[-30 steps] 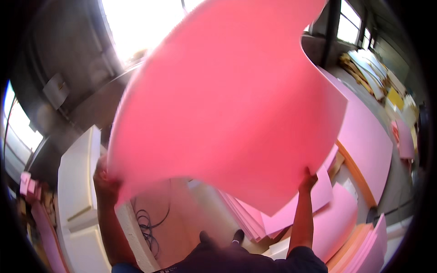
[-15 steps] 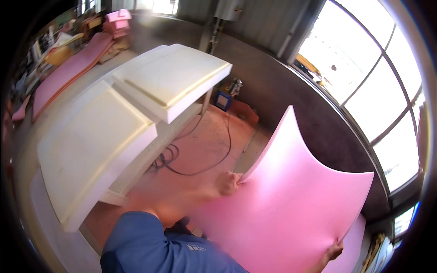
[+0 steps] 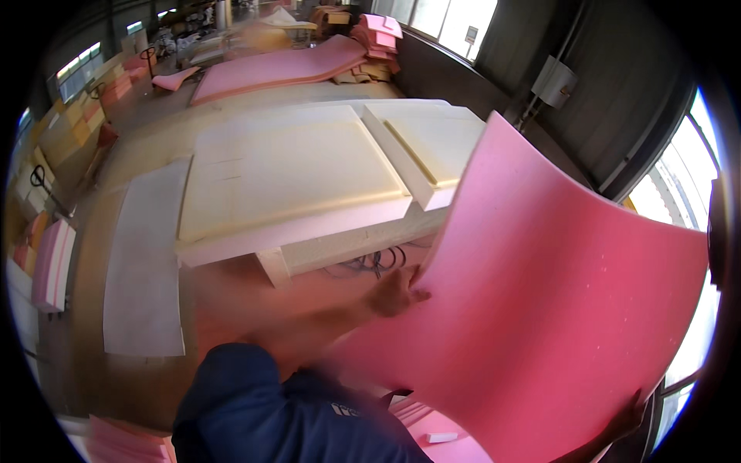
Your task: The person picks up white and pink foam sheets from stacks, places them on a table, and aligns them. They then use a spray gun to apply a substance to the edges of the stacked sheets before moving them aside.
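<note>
A large, curved pink foam sheet (image 3: pixel 556 285) hangs between my two hands at the right of the view. My left hand (image 3: pixel 397 292) is closed on the sheet's left edge, fingers wrapped round it. Lower right, my right hand (image 3: pixel 629 417) grips the opposite edge; it is dark and partly shadowed. The sheet bends inward between the two grips, its upper corner rising above the worktable. Left of the sheet lies a thick foam slab (image 3: pixel 293 174) with a cream top, and a second such slab (image 3: pixel 432 143) lies beyond it, partly hidden by the sheet.
A thin pale sheet (image 3: pixel 147 262) lies along the table's left side. Long pink foam (image 3: pixel 285 68) and a stack of pink pieces (image 3: pixel 378 38) sit farther back. Dark cable loops (image 3: pixel 378 261) lie under the table. More pink sheets (image 3: pixel 440 424) are below me.
My view has swung left, bringing more of the worktable in. The foam sheet, held in both hands, now stands higher in view and curves more strongly.
</note>
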`<act>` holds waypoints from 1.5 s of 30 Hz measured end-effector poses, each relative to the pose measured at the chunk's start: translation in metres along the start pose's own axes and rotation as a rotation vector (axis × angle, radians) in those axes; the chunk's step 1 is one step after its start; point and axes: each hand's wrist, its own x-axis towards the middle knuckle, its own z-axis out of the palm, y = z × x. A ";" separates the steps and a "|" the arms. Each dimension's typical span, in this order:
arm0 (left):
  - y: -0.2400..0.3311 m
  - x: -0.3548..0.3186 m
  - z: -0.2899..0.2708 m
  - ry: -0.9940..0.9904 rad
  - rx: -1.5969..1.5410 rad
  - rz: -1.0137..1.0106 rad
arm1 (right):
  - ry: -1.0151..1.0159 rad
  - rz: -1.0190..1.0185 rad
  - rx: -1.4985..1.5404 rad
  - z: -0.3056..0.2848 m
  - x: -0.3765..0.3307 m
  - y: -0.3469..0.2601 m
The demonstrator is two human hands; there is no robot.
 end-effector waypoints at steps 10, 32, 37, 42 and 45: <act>0.038 -0.135 -0.213 -0.070 -0.920 -0.090 | -0.018 -0.220 0.786 -0.001 0.028 -0.315; -0.029 -0.233 -0.419 0.451 -0.747 0.081 | 0.018 -0.662 0.556 -0.083 -0.069 -0.821; -0.028 -0.236 -0.446 0.523 -0.564 0.013 | -0.105 -0.704 0.722 -0.031 -0.085 -0.859; -0.036 -0.192 -0.489 0.519 -0.599 -0.035 | -0.069 -0.675 0.703 0.020 -0.100 -0.915; -0.051 -0.179 -0.504 0.523 -0.626 -0.028 | -0.112 -0.753 0.693 0.040 -0.114 -0.940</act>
